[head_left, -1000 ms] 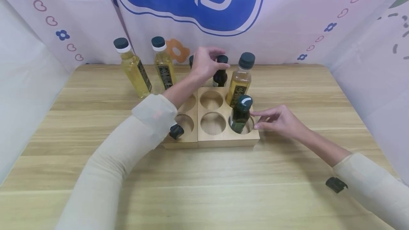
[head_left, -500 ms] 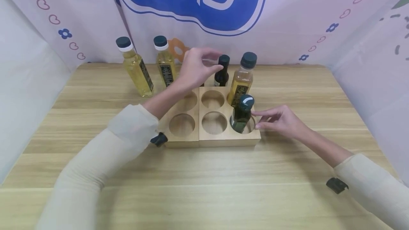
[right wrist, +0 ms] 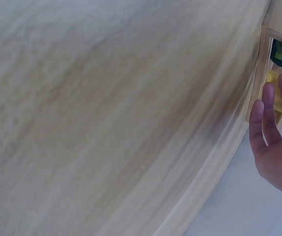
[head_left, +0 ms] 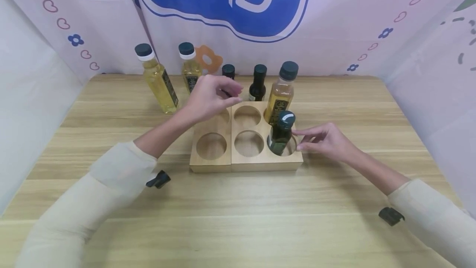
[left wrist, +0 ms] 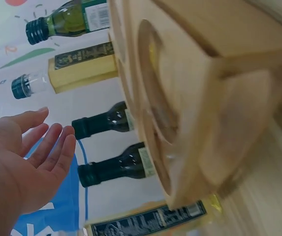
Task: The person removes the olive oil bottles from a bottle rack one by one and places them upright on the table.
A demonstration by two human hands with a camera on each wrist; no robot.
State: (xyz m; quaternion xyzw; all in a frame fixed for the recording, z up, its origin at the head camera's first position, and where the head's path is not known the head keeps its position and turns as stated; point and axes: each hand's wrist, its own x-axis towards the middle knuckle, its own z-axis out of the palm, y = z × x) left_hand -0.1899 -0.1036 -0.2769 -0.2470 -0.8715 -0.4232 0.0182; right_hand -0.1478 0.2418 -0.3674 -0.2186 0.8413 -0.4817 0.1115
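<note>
My left hand [head_left: 210,96] hovers over the back left of the wooden bottle rack [head_left: 267,165], fingers loosely bent around nothing. In the left wrist view, a small dark green bottle [left wrist: 104,121] stands just beyond the fingertips, with another dark bottle [left wrist: 118,166] beside it. At the rack's right end, my right hand [head_left: 329,142] touches the side with its fingertips. Close by, a dark green bottle [head_left: 279,137] leans a little in the front right hole. Behind it, a yellow oil bottle [head_left: 279,98] sits in the back right hole.
Two taller yellow oil bottles stand behind the rack to the left: one far left [head_left: 160,84], the other [head_left: 190,67] partly behind my left hand. A printed cloth [head_left: 334,20] hangs behind the wooden table [head_left: 260,214].
My left hand has moved left and toward me, away from the small dark bottles at the back. A second dark bottle's cap shows again. The right hand has kept its place.
</note>
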